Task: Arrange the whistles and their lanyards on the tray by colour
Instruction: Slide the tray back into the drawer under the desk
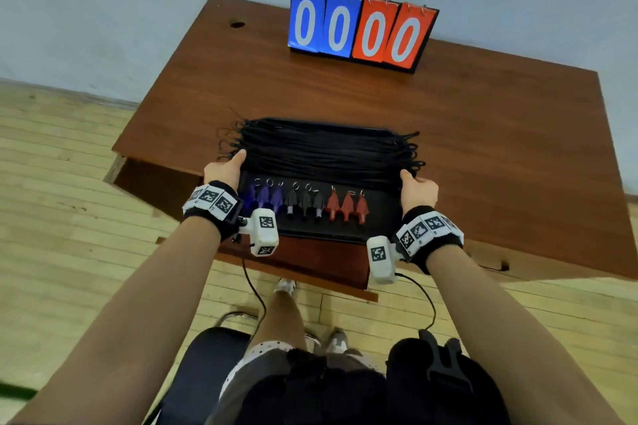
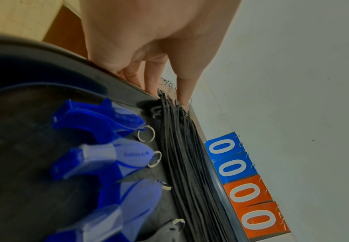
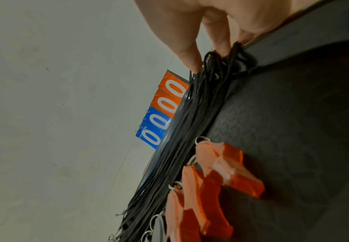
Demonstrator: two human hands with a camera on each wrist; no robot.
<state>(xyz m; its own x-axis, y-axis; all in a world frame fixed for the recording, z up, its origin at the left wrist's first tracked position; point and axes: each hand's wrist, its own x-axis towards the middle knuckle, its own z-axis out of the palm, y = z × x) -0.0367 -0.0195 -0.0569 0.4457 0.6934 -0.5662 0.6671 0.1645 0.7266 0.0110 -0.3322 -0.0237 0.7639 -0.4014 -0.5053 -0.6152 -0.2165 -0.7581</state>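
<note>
A black tray (image 1: 383,212) lies on the wooden desk (image 1: 483,148). A thick bundle of black lanyards (image 1: 324,152) stretches across its far half. Along the near half sit three blue whistles (image 1: 264,198), three black whistles (image 1: 305,202) and three red whistles (image 1: 347,205), key rings toward the lanyards. My left hand (image 1: 231,162) is at the tray's left edge, thumb on the lanyard ends (image 2: 175,101), fingers outside the rim. My right hand (image 1: 412,183) pinches the looped lanyard ends (image 3: 215,65) at the right edge. The fingertips of both are hidden.
A flip scoreboard (image 1: 360,28) reading 00 00 in blue and orange stands at the desk's far edge. The desk has bare wood to the right of and behind the tray. A grey wall rises behind; wooden floor and my chair are below.
</note>
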